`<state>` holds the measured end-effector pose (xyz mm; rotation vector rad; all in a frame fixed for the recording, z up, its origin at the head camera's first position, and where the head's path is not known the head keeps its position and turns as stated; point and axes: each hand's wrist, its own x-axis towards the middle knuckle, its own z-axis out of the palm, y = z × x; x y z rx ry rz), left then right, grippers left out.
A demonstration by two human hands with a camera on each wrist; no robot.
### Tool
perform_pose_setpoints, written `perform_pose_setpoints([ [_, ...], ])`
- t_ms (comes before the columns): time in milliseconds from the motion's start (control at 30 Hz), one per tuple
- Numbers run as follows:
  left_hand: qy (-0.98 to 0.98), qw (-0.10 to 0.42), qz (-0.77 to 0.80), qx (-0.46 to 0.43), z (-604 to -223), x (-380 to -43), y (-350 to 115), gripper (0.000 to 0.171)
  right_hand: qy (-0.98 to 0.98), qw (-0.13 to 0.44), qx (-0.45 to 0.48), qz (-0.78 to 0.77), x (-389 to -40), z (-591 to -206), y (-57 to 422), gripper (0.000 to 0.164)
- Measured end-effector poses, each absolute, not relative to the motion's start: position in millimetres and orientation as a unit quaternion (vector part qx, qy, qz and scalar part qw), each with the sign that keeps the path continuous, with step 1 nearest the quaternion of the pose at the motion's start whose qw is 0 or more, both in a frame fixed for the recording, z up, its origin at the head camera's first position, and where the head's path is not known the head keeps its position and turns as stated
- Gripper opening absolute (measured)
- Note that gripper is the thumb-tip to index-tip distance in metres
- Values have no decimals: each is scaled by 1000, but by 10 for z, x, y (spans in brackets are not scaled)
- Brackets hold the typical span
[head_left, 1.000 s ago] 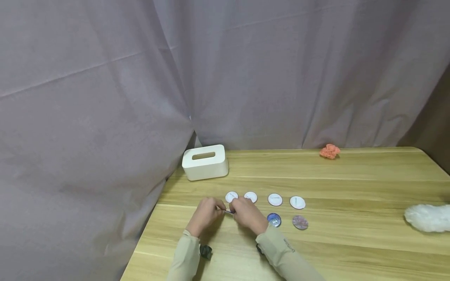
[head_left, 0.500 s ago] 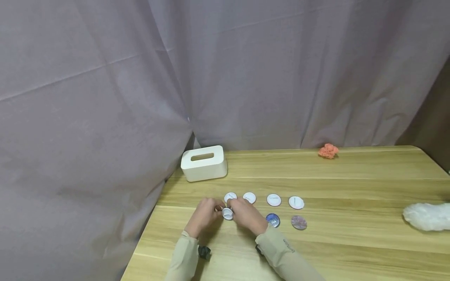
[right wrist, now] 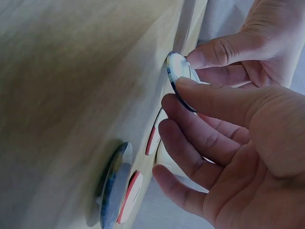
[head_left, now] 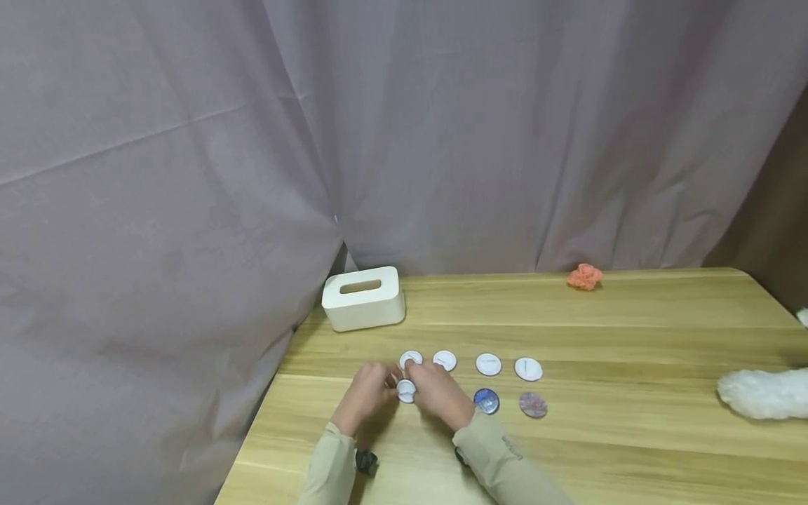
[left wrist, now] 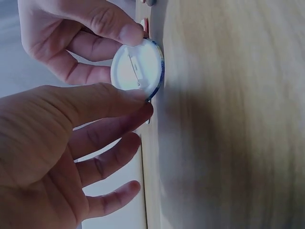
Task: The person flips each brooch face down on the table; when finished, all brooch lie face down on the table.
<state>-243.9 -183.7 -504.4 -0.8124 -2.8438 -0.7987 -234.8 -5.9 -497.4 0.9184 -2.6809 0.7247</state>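
Both hands hold one round pin badge (head_left: pixel 406 391) between them, its white back and safety pin (left wrist: pixel 135 67) facing up toward the head camera. The left hand (head_left: pixel 366 393) pinches one edge with thumb and forefinger, its other fingers spread loosely. Across from it, the right hand (head_left: pixel 440 394) grips the opposite edge the same way. Just beyond the hands, several badges lie white back up in a row, including this badge (head_left: pixel 488 364); the leftmost is partly hidden by the right hand. Nearer, a blue badge (head_left: pixel 486 401) and a pinkish-purple badge (head_left: pixel 533 405) lie picture side up.
A cream tissue box (head_left: pixel 364 300) stands at the table's back left corner. An orange crumpled, flower-like thing (head_left: pixel 584 277) lies by the back edge, and a white fluffy object (head_left: pixel 762 394) at the right. Grey curtain (head_left: pixel 442 140) hangs behind the wooden table (head_left: pixel 631 449).
The held badge, edge-on to the head camera a second ago, has been turned so its white back shows. Both hands stay in nearly the same place.
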Motion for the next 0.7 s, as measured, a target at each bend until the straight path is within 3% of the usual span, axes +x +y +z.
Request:
perform_pose_setpoints([
  [300,-938,24,-243,-247,-5067,-2411,-1839,26,-929,107,285,213,-2346,-4989,-119,27],
  [700,-953,7,-213,-214,-5068,-2396,-1822,20,-945,95,264,166,-2362,-4999,-185,20],
])
